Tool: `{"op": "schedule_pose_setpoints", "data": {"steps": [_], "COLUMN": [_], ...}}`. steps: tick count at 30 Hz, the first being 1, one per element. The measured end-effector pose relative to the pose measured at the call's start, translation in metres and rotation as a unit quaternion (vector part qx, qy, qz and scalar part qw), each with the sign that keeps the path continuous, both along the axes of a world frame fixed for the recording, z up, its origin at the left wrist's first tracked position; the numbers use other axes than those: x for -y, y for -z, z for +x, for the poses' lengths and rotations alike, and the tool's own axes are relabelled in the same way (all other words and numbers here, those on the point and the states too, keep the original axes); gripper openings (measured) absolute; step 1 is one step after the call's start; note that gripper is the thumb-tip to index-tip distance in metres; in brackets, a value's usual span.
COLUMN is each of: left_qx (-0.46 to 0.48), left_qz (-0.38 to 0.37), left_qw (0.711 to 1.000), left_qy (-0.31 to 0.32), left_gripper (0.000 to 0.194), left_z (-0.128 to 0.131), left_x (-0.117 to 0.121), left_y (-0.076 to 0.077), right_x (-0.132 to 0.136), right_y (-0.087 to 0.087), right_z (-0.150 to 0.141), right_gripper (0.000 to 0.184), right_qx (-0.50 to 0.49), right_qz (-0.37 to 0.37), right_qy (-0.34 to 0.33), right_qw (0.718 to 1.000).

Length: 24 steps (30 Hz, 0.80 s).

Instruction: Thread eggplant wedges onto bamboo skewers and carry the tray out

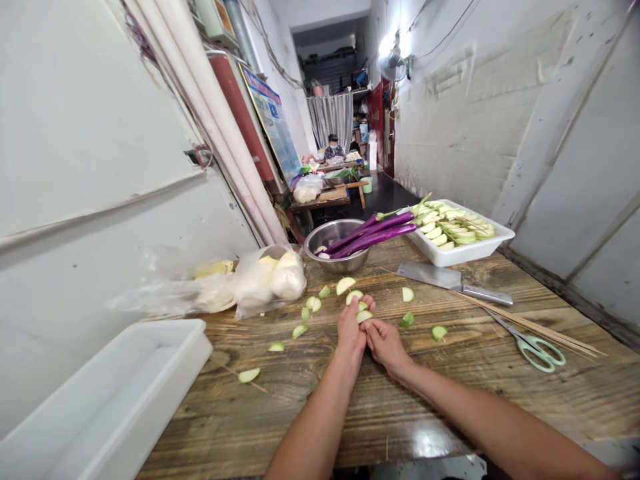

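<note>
Over the middle of the wooden table (320, 400), my two hands meet. My left hand (351, 328) is curled round several pale, green-edged half-round vegetable slices (355, 297), stacked one beyond the other. Close against it, my right hand (386, 344) is closed in a pinch at the nearest slice (364, 317). Whether a stick runs through the slices is hidden by my fingers. Loose slices lie about: one (345, 285) beyond my hands, one (249, 375) to the left, and one (439, 333) to the right.
A steel bowl (345, 267) with long purple eggplants (373, 238) stands beyond my hands. Right are a white tray (463, 253) of sliced vegetables, a cleaver (430, 273), wooden skewers (535, 323) and scissors (540, 352). Left are plastic bags (270, 283) and another white tray (135, 393). A person (333, 148) sits far back.
</note>
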<state>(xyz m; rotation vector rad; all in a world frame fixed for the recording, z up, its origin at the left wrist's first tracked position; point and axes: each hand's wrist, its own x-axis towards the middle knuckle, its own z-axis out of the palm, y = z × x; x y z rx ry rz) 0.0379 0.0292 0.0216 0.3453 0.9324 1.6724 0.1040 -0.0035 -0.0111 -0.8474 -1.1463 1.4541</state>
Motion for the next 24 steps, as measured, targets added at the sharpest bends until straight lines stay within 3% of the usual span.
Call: {"op": "schedule_pose_setpoints", "data": {"steps": [13, 16, 20, 24], "left_qx": [-0.016, 0.002, 0.027, -0.008], "left_qz": [-0.018, -0.011, 0.002, 0.011], "left_qw": [1.000, 1.000, 0.995, 0.990], "left_qy": [-0.002, 0.020, 0.096, 0.139], "left_gripper": [0.007, 0.012, 0.025, 0.018], "left_z": [-0.001, 0.000, 0.002, 0.002], "left_x": [-0.001, 0.000, 0.003, 0.006], "left_y": [0.000, -0.002, -0.003, 0.001], "right_x": [-0.001, -0.003, -0.006, -0.009], "right_y": [0.005, 0.001, -0.005, -0.006], "right_z": [0.000, 0.002, 0.005, 0.007], "right_gripper": [0.031, 0.030, 0.032, 0.033], "right_qx": [0.053, 0.012, -0.086, -0.139], "right_qz": [0.055, 0.008, -0.072, -0.102], "right_qy": [0.040, 0.024, -0.020, -0.038], "right_qw": [0.996, 1.000, 0.993, 0.984]}}
